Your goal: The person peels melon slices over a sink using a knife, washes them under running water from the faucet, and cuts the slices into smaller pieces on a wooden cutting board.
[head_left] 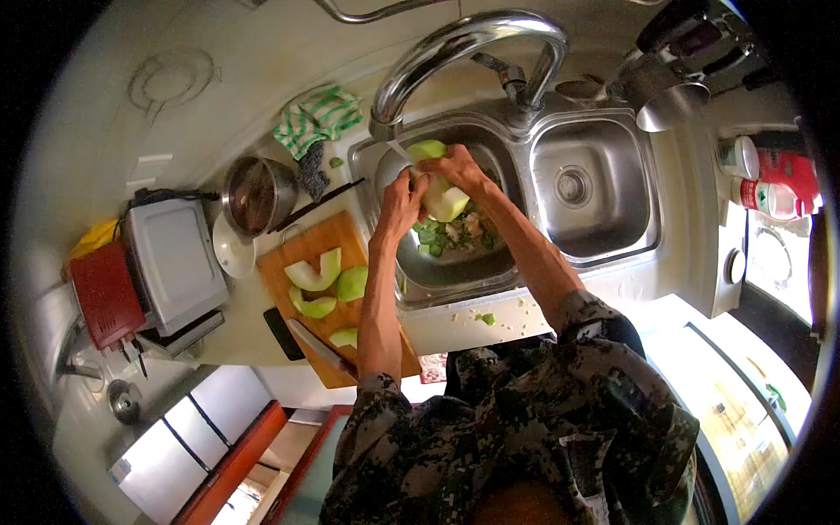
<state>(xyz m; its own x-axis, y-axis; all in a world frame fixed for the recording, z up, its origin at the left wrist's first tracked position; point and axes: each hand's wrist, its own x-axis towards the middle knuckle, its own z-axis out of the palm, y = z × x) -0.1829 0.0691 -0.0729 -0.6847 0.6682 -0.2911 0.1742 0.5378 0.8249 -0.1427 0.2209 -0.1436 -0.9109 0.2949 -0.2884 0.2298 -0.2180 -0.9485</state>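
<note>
Wears a camouflage shirt [516,420], large at the bottom centre of the frame, with sleeves ending at the forearms. Reaches both arms up to the upper centre, over the left basin [455,280]. Holds melon [444,201] there between both hands, green at the top and pale below. Cannot tell one piece from two behind the fingers. Curls the left hand [401,206] at the left edge of the melon, thumb and fingers drawn close together. Bends the right hand [459,171] over the upper part, fingertips near those opposite, gripping rather than spread. Shows a thin pale streak just beside the fingers, under the mouth of the faucet [490,26]; cannot tell water from tool.

Has green and pale scraps [455,234] below the hands, in the basin. Shows a board [284,249] left of centre, bearing cut green wedges [313,271] and, toward the lower edge, a knife [321,347]. Has a black phone [283,334] just beside the board, a pot [260,194] and white lid [234,248] farther up, and a striped cloth [319,118] at the upper left of the sink.
</note>
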